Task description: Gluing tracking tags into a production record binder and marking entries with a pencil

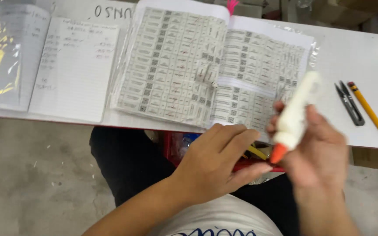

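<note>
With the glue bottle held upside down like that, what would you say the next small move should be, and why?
Probably pull off the orange cap. The right hand holds the white glue bottle nozzle-down with the cap apparently on, and the left hand is just beside it, fingers reaching toward the cap. The open book of pasted labels lies directly ahead on the white table.

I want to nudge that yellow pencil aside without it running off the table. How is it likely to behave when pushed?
The pencil is long, thin and stiff, so it should slide as one piece. Pushed from the side it may roll, and it lies near the table's front edge. It looks light, so a small touch could send it far; the snips beside it might stop it.
</note>
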